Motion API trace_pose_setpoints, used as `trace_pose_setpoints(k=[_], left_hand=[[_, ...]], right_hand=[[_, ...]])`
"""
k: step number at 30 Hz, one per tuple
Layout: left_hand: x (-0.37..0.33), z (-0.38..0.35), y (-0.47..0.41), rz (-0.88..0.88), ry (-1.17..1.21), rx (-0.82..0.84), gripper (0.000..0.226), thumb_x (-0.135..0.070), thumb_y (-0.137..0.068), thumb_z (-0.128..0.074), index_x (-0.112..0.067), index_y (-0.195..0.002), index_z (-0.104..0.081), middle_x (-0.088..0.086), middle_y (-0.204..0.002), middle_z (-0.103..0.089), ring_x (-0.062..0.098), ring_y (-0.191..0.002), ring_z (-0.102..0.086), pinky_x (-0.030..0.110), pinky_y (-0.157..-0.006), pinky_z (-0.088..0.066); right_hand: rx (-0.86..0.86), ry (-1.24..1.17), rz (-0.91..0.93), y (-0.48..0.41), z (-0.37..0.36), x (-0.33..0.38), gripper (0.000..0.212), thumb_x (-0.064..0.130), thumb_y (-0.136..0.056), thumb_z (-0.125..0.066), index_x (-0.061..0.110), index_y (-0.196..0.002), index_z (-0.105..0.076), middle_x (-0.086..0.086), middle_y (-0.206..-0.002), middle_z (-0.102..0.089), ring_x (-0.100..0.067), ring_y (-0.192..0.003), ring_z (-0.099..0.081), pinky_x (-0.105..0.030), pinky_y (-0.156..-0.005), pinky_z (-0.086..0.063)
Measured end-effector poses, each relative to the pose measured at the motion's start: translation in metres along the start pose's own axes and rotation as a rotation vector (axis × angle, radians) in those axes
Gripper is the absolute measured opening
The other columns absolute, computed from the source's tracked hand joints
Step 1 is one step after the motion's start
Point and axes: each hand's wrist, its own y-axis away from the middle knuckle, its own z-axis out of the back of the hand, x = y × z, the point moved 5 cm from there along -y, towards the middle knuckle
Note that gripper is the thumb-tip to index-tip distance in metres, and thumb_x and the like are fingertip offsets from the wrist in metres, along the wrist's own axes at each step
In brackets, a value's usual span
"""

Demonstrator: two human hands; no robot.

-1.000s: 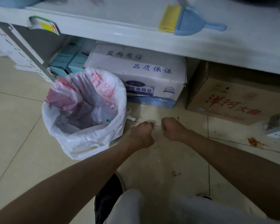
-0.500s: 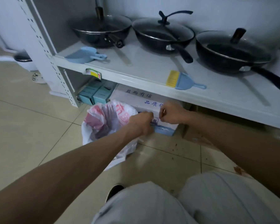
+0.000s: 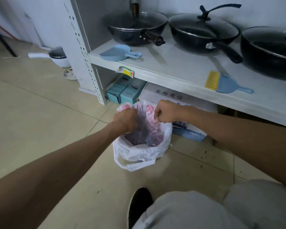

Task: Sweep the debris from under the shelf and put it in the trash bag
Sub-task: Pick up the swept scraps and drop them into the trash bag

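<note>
- Your left hand (image 3: 125, 120) has its fingers curled into the left rim of the white plastic trash bag with pink print (image 3: 139, 151), gripping it. Your right hand (image 3: 165, 113) is fisted at the far rim; can't tell if it pinches plastic.
- The dark speck debris (image 3: 205, 154) lies on the floor, right of your fingers.
- Risk: the bag is limp, so an uneven pull could collapse its mouth or tip it.
- Risk: the white metal shelf edge (image 3: 172, 76) sits just beyond your right fingers, so lifting could knock your knuckles.
- Room: open tile left of your fingers. The white-and-blue cardboard box (image 3: 188, 133) blocks behind the bag.
</note>
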Motion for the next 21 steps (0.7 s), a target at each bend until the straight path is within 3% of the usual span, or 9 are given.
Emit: trace_pose_setpoints(k=[4,8,12,14,16,18,21], left_hand=[[0.009,0.003,0.002,0.039,0.005,-0.027,0.042,-0.028,-0.087,-0.063,-0.018,-0.127,-0.055,0.004,-0.118,-0.060,0.025,-0.100,-0.061,0.039,-0.082,-0.054],[0.022,0.012,0.009,0.149,0.006,-0.073,0.049,-0.028,-0.082,-0.068,-0.017,-0.127,-0.052,0.007,-0.121,-0.058,0.026,-0.108,-0.057,0.037,-0.080,-0.049],[0.040,0.016,0.016,0.364,0.130,-0.054,0.059,-0.033,-0.077,-0.075,-0.006,-0.124,-0.051,0.010,-0.112,-0.057,0.028,-0.100,-0.059,0.037,-0.076,-0.052],[0.045,0.014,0.017,0.450,0.234,-0.022,0.057,-0.033,-0.077,-0.078,-0.003,-0.117,-0.051,0.007,-0.090,-0.054,0.025,-0.085,-0.058,0.033,-0.064,-0.048],[0.050,0.011,0.014,0.484,0.316,0.012,0.049,-0.031,-0.079,-0.077,-0.003,-0.111,-0.054,0.003,-0.077,-0.048,0.023,-0.079,-0.055,0.030,-0.061,-0.046],[0.054,0.008,0.010,0.491,0.372,0.022,0.043,-0.028,-0.081,-0.075,-0.002,-0.109,-0.056,0.005,-0.082,-0.051,0.024,-0.080,-0.056,0.030,-0.064,-0.048],[0.059,0.006,0.005,0.489,0.400,0.030,0.034,-0.025,-0.083,-0.074,-0.004,-0.100,-0.053,0.007,-0.086,-0.054,0.023,-0.080,-0.056,0.028,-0.061,-0.048]], right_hand=[[0.037,-0.013,-0.081,0.008,0.003,-0.017,0.018,0.001,-0.078,-0.057,0.002,-0.082,-0.074,-0.008,-0.084,-0.075,-0.024,-0.073,-0.071,-0.038,-0.071,-0.061],[0.126,0.095,-0.180,0.024,0.014,-0.025,0.018,0.011,-0.084,-0.059,-0.003,-0.079,-0.069,-0.014,-0.079,-0.074,-0.028,-0.071,-0.070,-0.041,-0.070,-0.058],[0.225,0.081,-0.312,0.032,0.028,-0.023,0.031,0.020,-0.089,-0.060,0.003,-0.065,-0.054,-0.012,-0.067,-0.067,-0.017,-0.051,-0.063,-0.026,-0.055,-0.055],[0.200,-0.026,-0.375,0.026,0.033,-0.021,0.027,0.019,-0.090,-0.060,-0.003,-0.076,-0.057,-0.015,-0.073,-0.068,-0.017,-0.051,-0.065,-0.026,-0.054,-0.056],[0.135,-0.108,-0.433,0.018,0.036,-0.021,0.026,0.016,-0.091,-0.057,-0.008,-0.100,-0.055,-0.019,-0.082,-0.067,-0.022,-0.057,-0.067,-0.032,-0.061,-0.061],[0.107,-0.131,-0.487,0.014,0.031,-0.025,0.035,0.014,-0.092,-0.055,-0.004,-0.121,-0.046,-0.025,-0.102,-0.065,-0.027,-0.067,-0.070,-0.037,-0.067,-0.061],[0.108,-0.224,-0.550,0.009,0.014,-0.032,0.042,0.008,-0.088,-0.060,-0.009,-0.124,-0.046,-0.028,-0.119,-0.060,-0.036,-0.093,-0.069,-0.043,-0.080,-0.059]])
